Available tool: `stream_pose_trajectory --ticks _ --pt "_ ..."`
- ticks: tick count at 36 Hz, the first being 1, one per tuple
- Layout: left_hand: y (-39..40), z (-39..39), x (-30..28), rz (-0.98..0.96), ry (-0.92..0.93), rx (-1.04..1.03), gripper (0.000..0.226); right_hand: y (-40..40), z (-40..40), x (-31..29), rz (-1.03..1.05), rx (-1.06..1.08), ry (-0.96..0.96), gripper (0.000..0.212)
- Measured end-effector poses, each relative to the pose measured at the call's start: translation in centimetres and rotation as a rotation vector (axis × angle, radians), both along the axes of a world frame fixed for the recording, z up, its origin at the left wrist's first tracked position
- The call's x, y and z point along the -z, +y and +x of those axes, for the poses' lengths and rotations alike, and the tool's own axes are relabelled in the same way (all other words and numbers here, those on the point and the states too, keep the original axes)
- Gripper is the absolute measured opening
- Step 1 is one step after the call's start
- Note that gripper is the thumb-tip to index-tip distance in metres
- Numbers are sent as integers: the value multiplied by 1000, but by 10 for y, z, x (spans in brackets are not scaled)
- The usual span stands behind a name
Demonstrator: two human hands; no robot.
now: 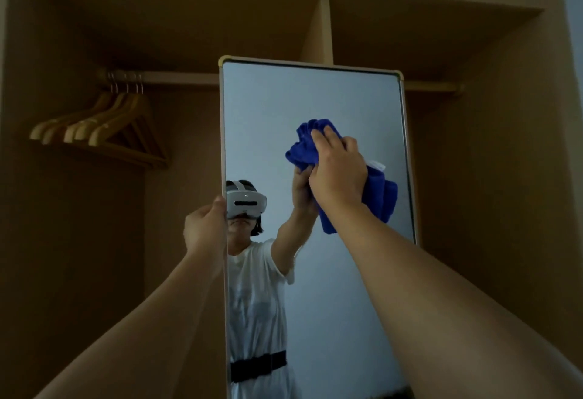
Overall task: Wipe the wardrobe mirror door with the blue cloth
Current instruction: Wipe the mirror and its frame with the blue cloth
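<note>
Two open brown wooden wardrobe bays (473,146) fill most of my feed, pretty dim, split by a lighter upright panel behind the mirror's top edge. Out front stands the tall rectangular wardrobe mirror door with its pale metal frame (271,108), rounded brass-coloured corners up top, swung so I'm looking at it nearly square on. It reflects a person in a white T-shirt with a dark belt and a white headset, plus a plain bluish wall.

Over in the left bay, a row of light wooden coat hangers (104,133) hangs off the closet rail (176,78), well apart from both hands.

Now the smaller stuff. The bunched-up blue microfibre cloth (383,196) is against the glass in the upper right part of the mirror, with a little white tag poking out on its right side. The right hand (339,171) is on top of it, fingers curled over the wad and gripping it, pressing it onto the mirror; cloth sticks out above, left of and below the hand. The left hand (203,228) is wrapped around the mirror's left frame edge about halfway down what I can see, thumb on my side and fingers hidden behind the frame, lower than the cloth and clear across the glass from it.
</note>
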State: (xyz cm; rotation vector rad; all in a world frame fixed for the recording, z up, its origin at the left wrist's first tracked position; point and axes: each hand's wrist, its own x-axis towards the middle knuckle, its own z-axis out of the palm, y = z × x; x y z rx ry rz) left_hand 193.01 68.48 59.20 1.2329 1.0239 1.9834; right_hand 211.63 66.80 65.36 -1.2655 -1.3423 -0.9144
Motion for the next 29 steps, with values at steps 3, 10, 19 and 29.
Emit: stream_pose_trajectory --ticks 3,10,19,29 --pt "3 0 1 -13 -2 11 38 0 -9 6 14 -21 23 59" --pt "2 3 0 0 1 14 45 3 -32 63 129 -86 -128 51" --pt "5 1 0 -53 -39 32 29 -1 -31 61 118 -131 -274 50" --pt "-1 4 2 -14 -20 46 42 -3 -53 15 63 -126 -97 61"
